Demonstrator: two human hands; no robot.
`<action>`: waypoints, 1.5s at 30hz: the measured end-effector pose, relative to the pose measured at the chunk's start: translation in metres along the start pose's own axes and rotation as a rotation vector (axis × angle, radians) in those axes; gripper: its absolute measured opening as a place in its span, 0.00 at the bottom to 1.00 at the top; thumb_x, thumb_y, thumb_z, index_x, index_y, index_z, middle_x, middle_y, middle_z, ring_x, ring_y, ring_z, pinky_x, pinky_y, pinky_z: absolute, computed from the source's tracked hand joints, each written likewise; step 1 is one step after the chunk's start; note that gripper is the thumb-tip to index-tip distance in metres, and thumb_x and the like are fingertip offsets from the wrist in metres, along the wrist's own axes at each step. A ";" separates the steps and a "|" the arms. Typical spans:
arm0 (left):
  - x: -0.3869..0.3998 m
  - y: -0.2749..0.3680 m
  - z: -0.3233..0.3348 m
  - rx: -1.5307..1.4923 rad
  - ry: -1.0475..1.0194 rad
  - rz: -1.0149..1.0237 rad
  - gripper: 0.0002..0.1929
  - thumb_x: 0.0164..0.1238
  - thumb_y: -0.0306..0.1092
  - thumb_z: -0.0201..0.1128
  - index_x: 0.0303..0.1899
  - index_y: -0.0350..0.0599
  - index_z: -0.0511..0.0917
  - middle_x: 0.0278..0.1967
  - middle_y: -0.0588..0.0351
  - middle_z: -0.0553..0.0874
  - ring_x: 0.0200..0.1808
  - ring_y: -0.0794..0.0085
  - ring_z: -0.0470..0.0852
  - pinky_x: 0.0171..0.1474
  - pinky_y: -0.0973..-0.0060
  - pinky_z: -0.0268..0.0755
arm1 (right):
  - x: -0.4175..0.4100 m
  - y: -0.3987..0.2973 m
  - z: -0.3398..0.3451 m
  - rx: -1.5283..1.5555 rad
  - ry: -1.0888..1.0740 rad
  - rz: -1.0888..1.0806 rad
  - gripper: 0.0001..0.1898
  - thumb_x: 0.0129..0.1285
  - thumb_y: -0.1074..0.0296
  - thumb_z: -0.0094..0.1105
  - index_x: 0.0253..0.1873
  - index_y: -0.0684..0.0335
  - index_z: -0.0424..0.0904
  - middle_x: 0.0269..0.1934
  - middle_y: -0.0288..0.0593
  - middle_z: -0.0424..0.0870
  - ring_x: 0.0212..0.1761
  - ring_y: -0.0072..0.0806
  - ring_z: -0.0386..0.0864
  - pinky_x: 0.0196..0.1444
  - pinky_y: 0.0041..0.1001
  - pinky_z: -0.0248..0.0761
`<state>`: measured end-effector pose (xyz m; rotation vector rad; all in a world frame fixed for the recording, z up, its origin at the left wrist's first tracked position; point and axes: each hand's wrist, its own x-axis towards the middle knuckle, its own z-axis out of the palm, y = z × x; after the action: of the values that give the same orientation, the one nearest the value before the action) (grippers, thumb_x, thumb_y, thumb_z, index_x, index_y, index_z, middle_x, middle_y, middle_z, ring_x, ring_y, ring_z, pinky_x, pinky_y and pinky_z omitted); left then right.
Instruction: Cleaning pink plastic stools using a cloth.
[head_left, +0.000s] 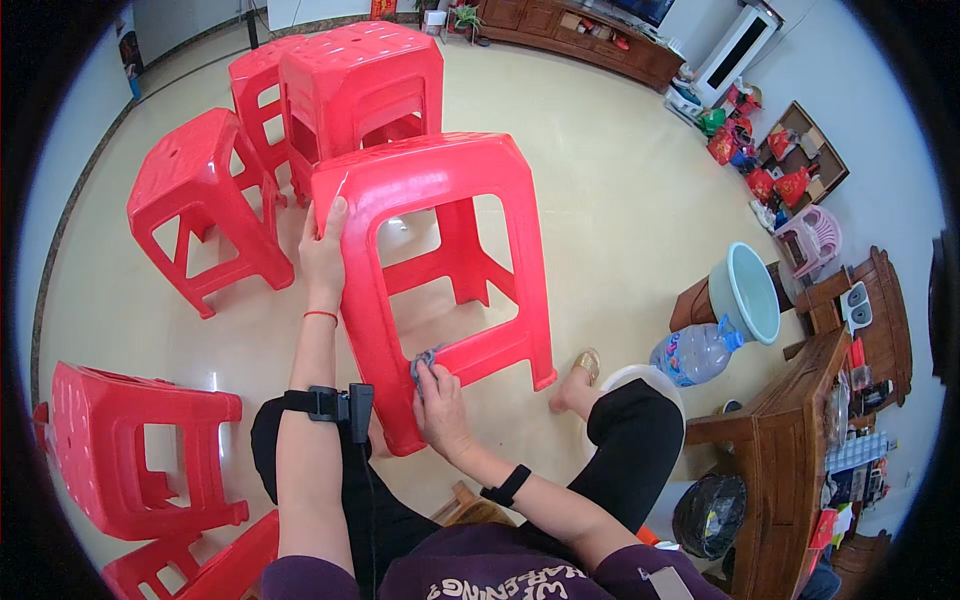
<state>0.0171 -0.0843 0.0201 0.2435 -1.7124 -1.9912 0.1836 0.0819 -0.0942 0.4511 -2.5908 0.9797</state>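
A red plastic stool (442, 360) stands tilted in front of my knees, its open side frame facing me. My left hand (324, 251) grips the stool's upper left edge, thumb on the near face. In my right hand (440, 409) is a crumpled grey-blue cloth (426, 367), pressed where the stool's lower crossbar meets its left leg. Part of the cloth is hidden by my fingers.
More red stools stand ahead (360, 82), at left (199, 187) and lower left (142, 450). On the right are a light-blue basin (739, 292), a large plastic bottle (694, 352), a wooden table (780, 427) and a black-lined bin (709, 517). A white bucket (664, 382) sits behind my right knee.
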 end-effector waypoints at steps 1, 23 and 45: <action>0.001 -0.002 -0.001 -0.008 -0.015 0.017 0.26 0.65 0.46 0.59 0.58 0.36 0.71 0.49 0.55 0.80 0.49 0.75 0.75 0.53 0.79 0.65 | -0.002 0.000 0.001 0.001 -0.001 -0.001 0.24 0.52 0.79 0.56 0.57 0.70 0.66 0.50 0.58 0.66 0.48 0.50 0.67 0.52 0.39 0.64; 0.001 -0.001 0.000 0.017 0.027 0.003 0.31 0.62 0.49 0.62 0.58 0.32 0.69 0.50 0.53 0.79 0.50 0.74 0.75 0.54 0.79 0.65 | 0.007 0.111 -0.054 -0.179 0.224 0.284 0.19 0.54 0.78 0.53 0.52 0.69 0.70 0.50 0.57 0.66 0.53 0.49 0.67 0.56 0.37 0.62; 0.004 -0.012 -0.001 0.041 -0.010 0.005 0.36 0.62 0.50 0.62 0.60 0.27 0.64 0.53 0.49 0.77 0.54 0.71 0.74 0.57 0.79 0.62 | -0.007 0.088 -0.038 -0.059 0.084 0.111 0.19 0.51 0.76 0.57 0.51 0.65 0.72 0.48 0.55 0.68 0.50 0.49 0.69 0.52 0.40 0.65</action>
<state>0.0112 -0.0864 0.0085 0.2433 -1.7593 -1.9585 0.1618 0.1713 -0.1206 0.2482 -2.5844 0.9341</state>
